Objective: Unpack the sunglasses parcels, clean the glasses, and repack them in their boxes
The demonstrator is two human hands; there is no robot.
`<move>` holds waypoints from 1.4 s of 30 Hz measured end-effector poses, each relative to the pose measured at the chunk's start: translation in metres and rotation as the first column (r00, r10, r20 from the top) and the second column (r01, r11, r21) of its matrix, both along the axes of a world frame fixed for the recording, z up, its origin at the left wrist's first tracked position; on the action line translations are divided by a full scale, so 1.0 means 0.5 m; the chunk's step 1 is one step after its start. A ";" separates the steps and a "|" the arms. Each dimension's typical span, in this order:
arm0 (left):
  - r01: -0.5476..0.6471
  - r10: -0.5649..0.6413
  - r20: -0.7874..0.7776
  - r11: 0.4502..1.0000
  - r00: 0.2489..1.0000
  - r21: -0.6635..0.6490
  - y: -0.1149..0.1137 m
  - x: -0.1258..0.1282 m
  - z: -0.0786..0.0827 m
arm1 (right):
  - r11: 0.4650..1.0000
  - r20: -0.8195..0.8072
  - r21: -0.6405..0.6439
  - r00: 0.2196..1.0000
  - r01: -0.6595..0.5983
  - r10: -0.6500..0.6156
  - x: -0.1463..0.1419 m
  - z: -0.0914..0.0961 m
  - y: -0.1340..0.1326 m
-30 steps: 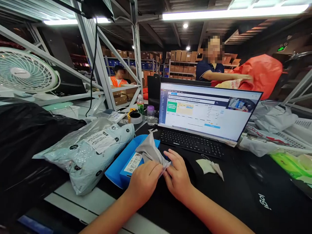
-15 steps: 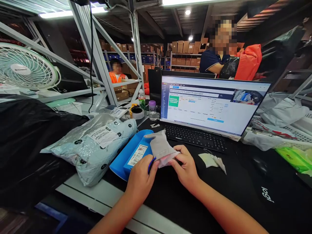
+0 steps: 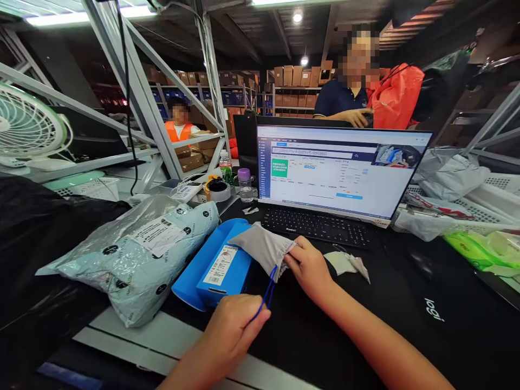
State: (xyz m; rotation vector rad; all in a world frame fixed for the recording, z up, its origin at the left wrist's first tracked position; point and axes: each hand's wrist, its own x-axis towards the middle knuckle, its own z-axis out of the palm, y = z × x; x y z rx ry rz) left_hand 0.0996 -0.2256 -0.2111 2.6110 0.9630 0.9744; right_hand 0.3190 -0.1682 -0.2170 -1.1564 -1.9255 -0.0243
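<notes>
My right hand (image 3: 309,267) pinches the mouth of a small grey drawstring pouch (image 3: 262,247) that hangs over a blue box (image 3: 225,267) with a white label. My left hand (image 3: 232,334) is closed on the pouch's blue drawstring (image 3: 267,290), pulled out toward me. The blue box sits in its open blue lid (image 3: 190,276) on the black desk mat (image 3: 406,319). A pale grey mailer bag (image 3: 138,254) with a shipping label lies to the left of the box.
A monitor (image 3: 337,170) and black keyboard (image 3: 314,226) stand behind my hands. Crumpled paper scraps (image 3: 349,264) lie to the right. Black bags (image 3: 44,238), a fan (image 3: 26,127), tape rolls (image 3: 218,190), a bottle (image 3: 244,184), and parcel bins (image 3: 459,206) surround. A person stands behind the monitor; another sits by the shelves.
My left hand has drawn back toward me, pulling the blue drawstring out of the pouch. The pouch has dropped from upright to lying over the blue box. The person behind shifted an orange bag.
</notes>
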 end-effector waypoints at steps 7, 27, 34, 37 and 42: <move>-0.064 0.081 0.079 0.979 0.994 -0.196 0.006 -0.149 -0.028 | 0.865 -0.459 -0.331 0.865 -0.377 0.202 0.108 0.098 0.019; -0.184 0.184 -0.006 0.983 0.983 -0.010 0.005 0.074 -0.158 | 0.814 -0.800 -0.441 0.576 -0.379 -0.166 0.255 0.151 0.028; -0.123 0.115 0.101 0.990 0.988 0.066 0.051 0.090 -0.102 | 0.868 0.334 -0.475 0.883 -0.145 0.330 0.057 0.113 -0.086; -0.067 0.059 0.134 0.996 0.989 0.058 0.069 0.087 -0.084 | 0.925 0.626 -0.369 0.760 0.093 0.173 0.008 0.092 -0.100; -0.081 0.095 0.345 0.995 0.934 -0.053 0.104 0.116 -0.085 | 0.921 0.345 -0.385 0.934 0.052 0.091 0.067 0.123 -0.065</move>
